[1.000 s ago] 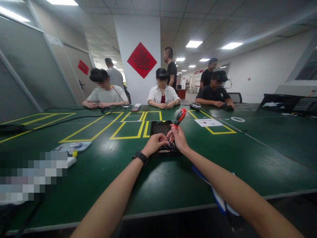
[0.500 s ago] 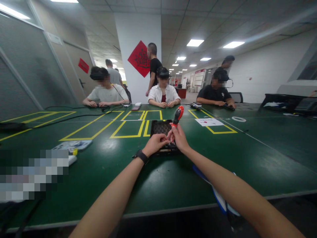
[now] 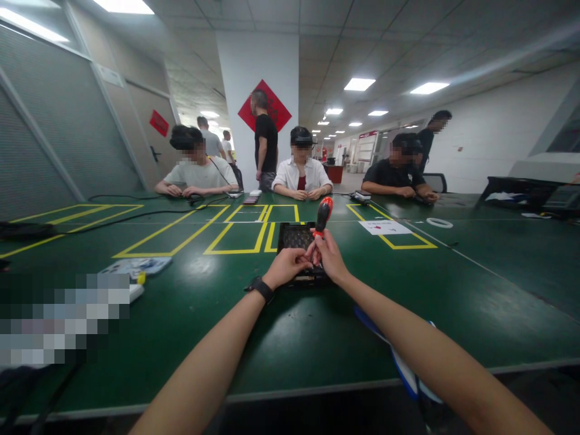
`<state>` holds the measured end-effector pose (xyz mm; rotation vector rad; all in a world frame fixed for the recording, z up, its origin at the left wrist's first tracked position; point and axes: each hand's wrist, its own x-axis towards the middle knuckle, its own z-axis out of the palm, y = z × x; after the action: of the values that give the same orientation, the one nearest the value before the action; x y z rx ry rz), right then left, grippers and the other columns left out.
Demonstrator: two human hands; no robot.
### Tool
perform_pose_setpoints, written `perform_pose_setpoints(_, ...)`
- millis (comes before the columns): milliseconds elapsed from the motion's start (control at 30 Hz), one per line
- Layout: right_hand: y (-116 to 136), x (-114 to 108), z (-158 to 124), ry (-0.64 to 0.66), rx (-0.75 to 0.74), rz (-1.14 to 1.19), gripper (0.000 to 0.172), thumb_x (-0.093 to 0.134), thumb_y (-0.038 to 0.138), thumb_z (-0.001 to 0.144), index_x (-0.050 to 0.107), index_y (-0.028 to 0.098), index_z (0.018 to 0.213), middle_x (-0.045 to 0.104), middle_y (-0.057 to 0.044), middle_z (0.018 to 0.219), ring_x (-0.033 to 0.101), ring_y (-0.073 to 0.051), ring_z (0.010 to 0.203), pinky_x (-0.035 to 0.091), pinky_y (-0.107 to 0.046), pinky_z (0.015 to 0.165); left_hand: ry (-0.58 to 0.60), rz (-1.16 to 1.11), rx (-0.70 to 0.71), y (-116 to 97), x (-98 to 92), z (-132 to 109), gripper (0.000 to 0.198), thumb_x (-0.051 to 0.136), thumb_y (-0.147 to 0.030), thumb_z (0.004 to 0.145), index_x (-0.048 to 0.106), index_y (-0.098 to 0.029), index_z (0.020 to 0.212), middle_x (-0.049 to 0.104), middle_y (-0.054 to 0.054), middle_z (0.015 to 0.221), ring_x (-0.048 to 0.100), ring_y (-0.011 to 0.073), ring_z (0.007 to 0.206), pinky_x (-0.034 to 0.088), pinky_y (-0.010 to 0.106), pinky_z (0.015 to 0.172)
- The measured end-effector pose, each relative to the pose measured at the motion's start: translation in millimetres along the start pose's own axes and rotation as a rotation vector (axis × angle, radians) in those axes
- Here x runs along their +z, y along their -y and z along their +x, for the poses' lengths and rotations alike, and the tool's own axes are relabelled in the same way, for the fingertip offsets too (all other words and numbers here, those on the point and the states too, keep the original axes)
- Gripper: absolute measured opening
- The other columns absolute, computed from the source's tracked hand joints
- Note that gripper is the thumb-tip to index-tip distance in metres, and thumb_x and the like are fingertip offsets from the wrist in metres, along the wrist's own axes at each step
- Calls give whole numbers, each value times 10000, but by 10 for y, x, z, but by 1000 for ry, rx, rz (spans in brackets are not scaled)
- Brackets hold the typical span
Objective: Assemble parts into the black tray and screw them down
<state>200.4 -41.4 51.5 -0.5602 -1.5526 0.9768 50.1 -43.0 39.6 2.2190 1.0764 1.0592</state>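
My right hand is closed around a screwdriver with a red and black handle, held nearly upright with its tip down over a black device lying on the green table. My left hand, a black watch on its wrist, is curled at the near edge of the device, its fingertips pinched next to the screwdriver shaft. What those fingertips hold, if anything, is too small to see.
Yellow tape rectangles mark the table. A white paper sheet and a white tape ring lie at right, a printed card at left. Three people sit at the far side; others stand behind them. A blue and white object lies under my right forearm.
The screwdriver handle has swung from leaning right to nearly upright. A standing person in black has walked left behind the seated people. My hands stay at the device.
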Motion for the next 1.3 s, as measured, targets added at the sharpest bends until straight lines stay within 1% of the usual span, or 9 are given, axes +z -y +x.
perform_pose_setpoints(100, 10, 4, -8, -7, -9, -13, 367, 383, 455, 867, 419, 217, 1144, 596, 36, 645, 437, -51, 384, 350, -159, 376, -13, 15, -26, 6, 11, 3, 241, 622, -369, 712, 622, -130, 734, 639, 13, 664, 562, 112, 600, 406, 205, 573)
perform_pose_setpoints(267, 18, 16, -19, -22, -18, -21, 387, 398, 470, 854, 417, 216, 1146, 603, 33, 665, 436, -47, 387, 347, -157, 373, -26, 97, -55, 47, 20, 6, 302, 665, -428, 656, 629, -135, 722, 614, 2, 631, 525, 105, 561, 381, 206, 539)
perform_pose_setpoints(400, -2, 8, -7, -8, -6, -3, 387, 391, 472, 855, 416, 217, 1146, 601, 34, 668, 432, -46, 383, 344, -156, 369, -12, 115, -33, 65, 15, 4, 270, 649, -403, 682, 633, -136, 719, 616, 3, 640, 529, 105, 572, 375, 205, 545)
perform_pose_setpoints(533, -28, -9, 6, -17, 5, 13, 387, 371, 468, 863, 420, 216, 1152, 586, 40, 649, 420, -44, 376, 334, -154, 360, -13, 152, 7, 56, 6, 6, 212, 623, -348, 714, 650, -139, 739, 627, 4, 660, 533, 104, 592, 369, 203, 566)
perform_pose_setpoints(700, -24, -8, 1, -31, -3, 16, 393, 376, 476, 857, 425, 207, 1139, 573, 46, 621, 412, -42, 373, 327, -148, 358, -10, 164, 22, 33, 4, 11, 197, 590, -324, 741, 665, -142, 763, 636, 8, 674, 539, 108, 609, 375, 205, 586)
perform_pose_setpoints(867, -4, 9, -7, -45, -15, -1, 407, 394, 492, 845, 434, 204, 1130, 586, 35, 641, 416, -41, 375, 340, -154, 368, -19, 121, -39, 35, 9, 8, 242, 613, -382, 717, 662, -150, 765, 641, 15, 673, 547, 120, 599, 383, 213, 565)
perform_pose_setpoints(967, -6, 8, -10, -39, -16, -6, 416, 401, 495, 841, 435, 198, 1131, 580, 38, 633, 412, -41, 373, 335, -152, 361, -19, 149, -52, 33, 8, 5, 265, 634, -410, 693, 652, -149, 732, 631, 13, 654, 532, 117, 578, 378, 215, 555)
perform_pose_setpoints(1100, -26, -10, -1, -38, -2, 13, 402, 388, 488, 849, 431, 201, 1127, 572, 43, 619, 407, -40, 364, 318, -146, 347, -12, 174, -8, 22, 3, 1, 231, 617, -371, 720, 656, -143, 737, 630, 15, 657, 530, 116, 593, 376, 212, 575)
perform_pose_setpoints(1300, -70, -28, 29, -50, 30, 48, 370, 362, 477, 863, 422, 210, 1112, 576, 50, 626, 417, -45, 356, 316, -149, 331, 28, 127, 68, 26, -6, 4, 197, 546, -291, 782, 672, -148, 833, 658, 25, 743, 559, 123, 668, 388, 213, 636)
